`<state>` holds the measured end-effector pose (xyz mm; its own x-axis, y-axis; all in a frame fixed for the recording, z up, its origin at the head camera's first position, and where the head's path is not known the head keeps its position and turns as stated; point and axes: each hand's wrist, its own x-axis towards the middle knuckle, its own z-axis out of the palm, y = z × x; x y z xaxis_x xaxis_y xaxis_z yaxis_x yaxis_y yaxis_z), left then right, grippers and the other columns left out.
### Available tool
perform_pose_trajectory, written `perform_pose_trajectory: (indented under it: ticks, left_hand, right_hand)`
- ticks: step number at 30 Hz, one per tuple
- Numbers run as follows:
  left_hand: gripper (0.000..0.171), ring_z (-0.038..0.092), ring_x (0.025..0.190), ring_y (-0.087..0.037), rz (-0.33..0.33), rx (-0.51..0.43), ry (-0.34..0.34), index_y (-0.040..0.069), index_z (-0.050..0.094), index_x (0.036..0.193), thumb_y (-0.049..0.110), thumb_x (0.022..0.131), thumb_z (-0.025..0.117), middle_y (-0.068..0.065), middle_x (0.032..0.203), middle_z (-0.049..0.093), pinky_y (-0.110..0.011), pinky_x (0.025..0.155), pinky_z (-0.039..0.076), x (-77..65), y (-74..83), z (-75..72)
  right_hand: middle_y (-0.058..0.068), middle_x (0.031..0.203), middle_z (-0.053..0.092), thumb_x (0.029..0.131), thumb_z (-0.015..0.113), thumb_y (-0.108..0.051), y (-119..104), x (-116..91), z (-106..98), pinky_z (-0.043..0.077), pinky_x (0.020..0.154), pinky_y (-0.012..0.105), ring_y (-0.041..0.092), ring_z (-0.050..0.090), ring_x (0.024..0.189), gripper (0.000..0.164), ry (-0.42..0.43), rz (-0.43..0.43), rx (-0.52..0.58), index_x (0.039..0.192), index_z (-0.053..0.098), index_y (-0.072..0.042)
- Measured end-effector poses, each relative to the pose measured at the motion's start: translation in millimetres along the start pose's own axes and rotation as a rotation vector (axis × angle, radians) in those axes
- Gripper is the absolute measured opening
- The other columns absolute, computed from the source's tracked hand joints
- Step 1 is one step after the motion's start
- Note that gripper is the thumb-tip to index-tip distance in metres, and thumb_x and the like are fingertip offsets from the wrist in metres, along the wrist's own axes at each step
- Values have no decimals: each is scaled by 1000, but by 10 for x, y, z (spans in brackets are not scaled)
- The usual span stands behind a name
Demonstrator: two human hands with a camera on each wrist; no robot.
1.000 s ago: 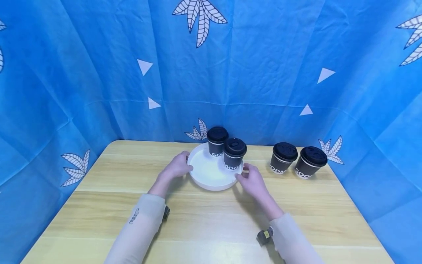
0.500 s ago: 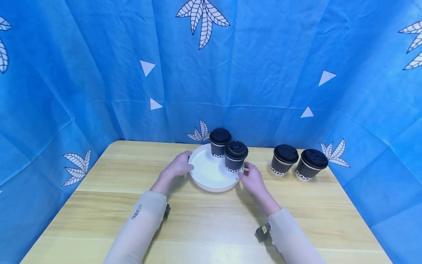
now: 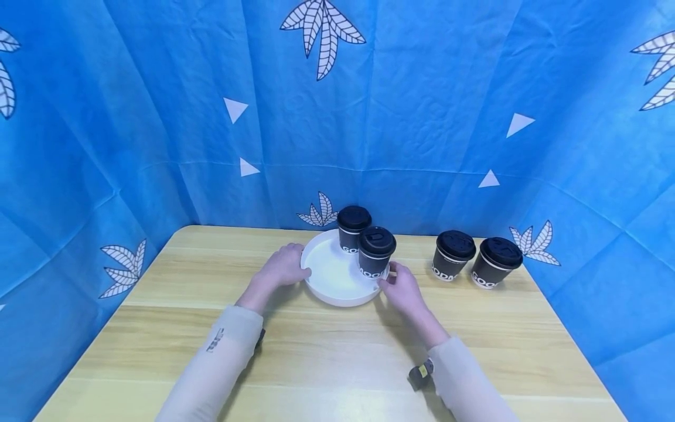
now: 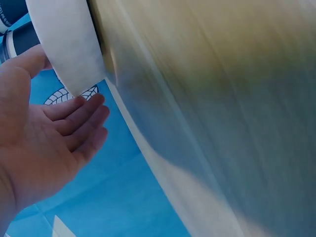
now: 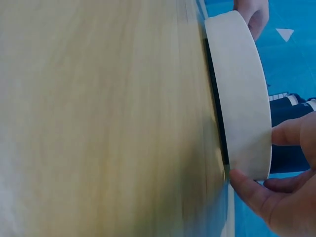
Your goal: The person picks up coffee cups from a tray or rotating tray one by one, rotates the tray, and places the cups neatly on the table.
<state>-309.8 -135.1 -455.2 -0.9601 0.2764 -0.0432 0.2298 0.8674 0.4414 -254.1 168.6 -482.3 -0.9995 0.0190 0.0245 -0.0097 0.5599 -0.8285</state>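
A round white tray (image 3: pixel 329 275) lies at the back middle of the table, with two lidded black paper coffee cups on its right half: a front cup (image 3: pixel 374 261) and a rear cup (image 3: pixel 354 218). My left hand (image 3: pixel 282 265) is at the tray's left side. In the left wrist view its thumb reaches to the rim, while the relaxed fingers (image 4: pixel 81 123) hang loosely beside the wall. At the opposite side my right hand (image 3: pixel 405 289) pinches the tray. The right wrist view shows thumb at the upper rim and a fingertip (image 5: pixel 239 177) at the lower edge.
Two more lidded black cups, one nearer (image 3: pixel 452 255) and one farther right (image 3: pixel 495 262), stand side by side at the table's back right. Blue cloth (image 3: pixel 422 88) with white leaf prints hangs behind and beside the wooden table (image 3: pixel 321 351).
My left hand's fingers have loosened from the rim and eased slightly left. The right hand keeps its hold. Tray and cups sit almost the same, with a small shift of the whole view.
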Motion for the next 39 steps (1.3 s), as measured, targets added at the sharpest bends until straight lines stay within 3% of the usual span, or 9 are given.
perform_pose_trajectory:
  ticks: [4, 9, 18, 23, 31, 39]
  left_hand:
    - [71, 53, 128, -38, 27, 114, 16, -6, 51, 144, 36, 91, 73, -22, 138, 58, -55, 115, 40, -10, -13, 4]
    - [70, 54, 119, -36, 20, 177, 27, -6, 51, 140, 38, 91, 71, -21, 132, 59, -54, 111, 42, -15, -11, 5]
    - [74, 51, 127, -38, 23, 214, 26, -7, 46, 145, 39, 92, 68, -23, 140, 54, -56, 115, 39, -11, -23, 17]
    - [72, 51, 124, -37, 37, 246, 33, -7, 47, 143, 39, 91, 68, -22, 137, 55, -53, 115, 39, -3, -30, 30]
    - [68, 50, 116, -34, 62, 269, 39, -7, 50, 138, 39, 91, 67, -19, 130, 57, -50, 111, 40, -21, -22, 40]
    - [68, 50, 121, -35, 88, 275, 53, -7, 50, 138, 39, 91, 66, -20, 131, 56, -51, 113, 38, -19, -27, 50]
  right_hand:
    - [32, 149, 47, 97, 67, -14, -11, -25, -3, 50, 107, 52, 43, 62, 125, 65, -10, -11, -1, 151, 41, 11]
    - [32, 148, 49, 96, 68, -15, -23, -57, -1, 51, 106, 52, 43, 62, 124, 65, -10, -11, 5, 149, 43, 11]
    - [27, 155, 44, 95, 69, -20, -69, -103, -8, 43, 114, 55, 43, 53, 135, 79, 34, 10, 55, 157, 29, 9]
    - [22, 161, 36, 95, 70, -23, -79, -100, -7, 42, 115, 52, 43, 44, 143, 87, 80, 3, 152, 162, 21, 3]
    - [18, 165, 31, 89, 79, -23, -74, -70, 7, 37, 119, 50, 41, 35, 148, 95, 157, -47, 286, 163, 23, -4]
    - [19, 164, 35, 84, 87, -21, -63, 27, 54, 30, 123, 48, 34, 35, 150, 102, 189, -112, 322, 163, 24, -4]
